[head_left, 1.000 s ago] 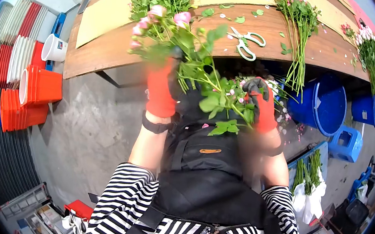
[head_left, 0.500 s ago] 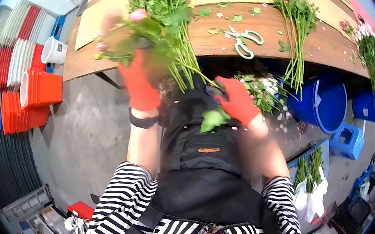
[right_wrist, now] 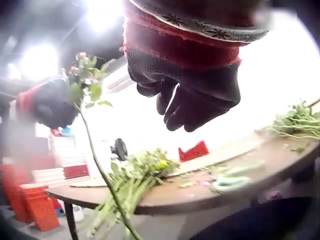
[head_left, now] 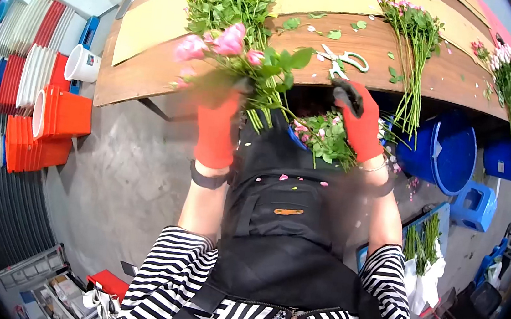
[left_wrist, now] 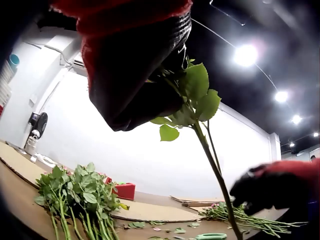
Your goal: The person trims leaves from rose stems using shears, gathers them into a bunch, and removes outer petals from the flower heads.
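My left hand, in a red glove with dark palm, holds a rose stem upright just below its leaves. Its pink blooms are over the table's near edge in the head view. To the right, my gloved right hand is raised near the table edge, its fingers loosely bent with nothing visible in them. White-handled scissors lie on the table just beyond it. A bunch of leafy roses lies behind my left hand, stems overhanging the edge.
Cut leaves and blossoms are heaped below the table edge. A second rose bunch lies further right, stems overhanging. Blue buckets and a blue stool stand at right; orange bins at left. Loose leaves dot the wooden table.
My right hand slid down the stem, came off it, and rose toward the scissors. The lower leaves went from the stem. My left hand swung left, then back, still holding the rose.
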Motion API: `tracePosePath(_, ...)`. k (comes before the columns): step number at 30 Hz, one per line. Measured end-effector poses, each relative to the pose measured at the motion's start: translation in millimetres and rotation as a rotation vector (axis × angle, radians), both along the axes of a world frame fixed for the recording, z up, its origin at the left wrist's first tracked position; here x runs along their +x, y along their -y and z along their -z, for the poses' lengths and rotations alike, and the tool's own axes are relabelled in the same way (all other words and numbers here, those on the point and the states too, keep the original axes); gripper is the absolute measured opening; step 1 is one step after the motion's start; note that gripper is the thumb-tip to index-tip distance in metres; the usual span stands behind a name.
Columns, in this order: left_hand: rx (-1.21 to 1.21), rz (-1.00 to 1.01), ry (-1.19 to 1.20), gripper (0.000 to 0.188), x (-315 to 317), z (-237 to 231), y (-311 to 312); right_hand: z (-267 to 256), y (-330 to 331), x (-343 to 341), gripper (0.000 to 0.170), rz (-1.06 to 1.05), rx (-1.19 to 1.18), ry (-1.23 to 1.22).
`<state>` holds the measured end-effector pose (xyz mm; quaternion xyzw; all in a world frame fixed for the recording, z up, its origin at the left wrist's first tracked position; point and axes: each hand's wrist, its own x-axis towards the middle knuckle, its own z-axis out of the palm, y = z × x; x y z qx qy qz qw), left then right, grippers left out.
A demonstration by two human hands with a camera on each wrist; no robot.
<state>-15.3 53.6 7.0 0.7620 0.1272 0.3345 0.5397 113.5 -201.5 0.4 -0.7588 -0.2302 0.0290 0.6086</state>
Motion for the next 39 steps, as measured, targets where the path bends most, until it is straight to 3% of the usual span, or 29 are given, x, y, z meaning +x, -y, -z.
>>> tracePosePath(2,0.315,0.067,0.019,0.032,-6,7,-3,-42,-17,-19,0.039,0.05,-0.103,0.306)
tracePosePath(3,0.027,0.087,0.039,0.034,-4,9,6,-55,-23,-27,0.042,0.075,-0.157,0.458)
tracePosePath(6,-0.23,0.175,0.112,0.039,-1,2,34,-65,-31,-34,0.051,0.079,-0.06,0.505)
tracePosePath(8,0.236,0.23,-0.016,0.039,-9,5,22,-87,-32,-44,0.052,-0.032,0.093,0.344)
tracePosePath(10,0.259,0.276,-0.032,0.04,-17,-11,32,-89,-29,-44,0.05,-0.142,0.346,0.168)
tracePosePath(11,0.229,0.319,-0.014,0.039,-19,-14,36,-90,-24,-43,0.044,-0.162,0.293,0.1)
tracePosePath(13,-0.189,0.412,-0.057,0.038,-26,-28,51,-99,-19,-43,0.04,-0.197,0.286,-0.195)
tracePosePath(15,-0.386,0.48,-0.064,0.04,-32,7,45,-99,-17,-41,0.036,-0.183,0.354,-0.387)
tracePosePath(16,-0.422,0.54,-0.051,0.042,-36,11,44,-93,-19,-39,0.037,-0.149,0.474,-0.363)
tracePosePath(18,-0.425,0.73,-0.004,0.045,-39,9,43,-96,-15,-35,0.039,-0.143,0.491,-0.289)
tracePosePath(19,-0.397,0.833,0.027,0.046,-36,6,42,-99,-11,-35,0.039,-0.156,0.464,-0.372)
tracePosePath(20,-0.883,0.855,-0.02,0.048,-42,-39,65,-103,-7,-34,0.039,-0.257,0.394,-0.383)
tracePosePath(22,-1.136,0.884,-0.169,0.054,-49,-49,65,-114,2,-34,0.04,-0.45,0.251,-0.399)
tracePosePath(23,-1.119,0.817,-0.178,0.054,-50,-59,72,-122,1,-41,0.042,-0.561,0.4,-0.465)
tracePosePath(26,-0.891,0.949,-0.166,0.047,-29,-68,74,-146,-4,-52,0.056,-0.534,0.187,-0.245)
tracePosePath(27,-0.801,0.969,-0.135,0.045,-24,-71,74,-144,-3,-43,0.048,-0.616,0.121,0.105)
tracePosePath(31,-0.373,0.772,0.082,0.041,-2,-86,81,-155,-1,-50,0.05,-0.366,0.052,0.361)
tracePosePath(32,-0.406,0.656,0.024,0.04,-3,-83,83,-152,0,-51,0.051,-0.338,0.037,0.338)
tracePosePath(34,-0.349,0.652,0.043,0.036,-1,-83,79,-142,4,-52,0.053,-0.283,0.008,0.289)
tracePosePath(36,-0.406,0.635,0.158,0.034,1,-78,87,-132,4,-55,0.055,-0.328,0.108,0.081)
tracePosePath(39,-0.44,0.568,0.096,0.033,-4,-70,96,-117,2,-61,0.056,-0.315,0.227,-0.107)
